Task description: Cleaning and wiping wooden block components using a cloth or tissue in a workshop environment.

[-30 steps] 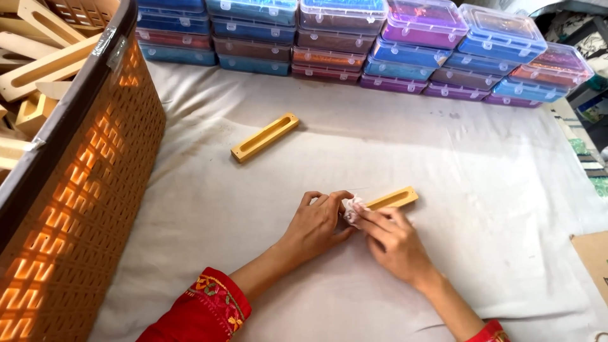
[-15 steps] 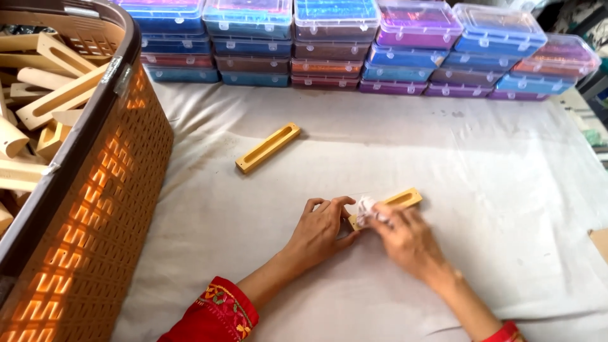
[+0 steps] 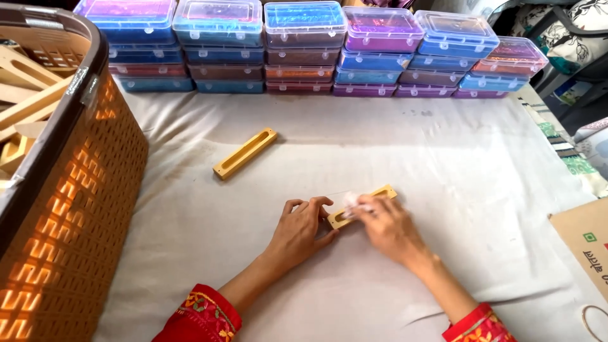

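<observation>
Fingers of the right hand (image 3: 386, 229) are hiding the middle of the wooden block (image 3: 380, 192), closing together on a small pale rag (image 3: 352, 201) that is pressing on it; only the block's two ends are showing, and its slot is peeking out at the near end; the left hand (image 3: 301, 228) is lying with fingers spread apart, fingertips touching that near end; the block is lying flat on the white cloth (image 3: 468, 164), yellowish, long and narrow; beyond the block, a second block (image 3: 245, 153) is resting well apart; far behind it, stacked plastic boxes (image 3: 304, 44) are lining the cloth's edge; left of the block, the woven basket (image 3: 69, 215) is being cut off by the frame; open cloth is stretching to the block's right.
</observation>
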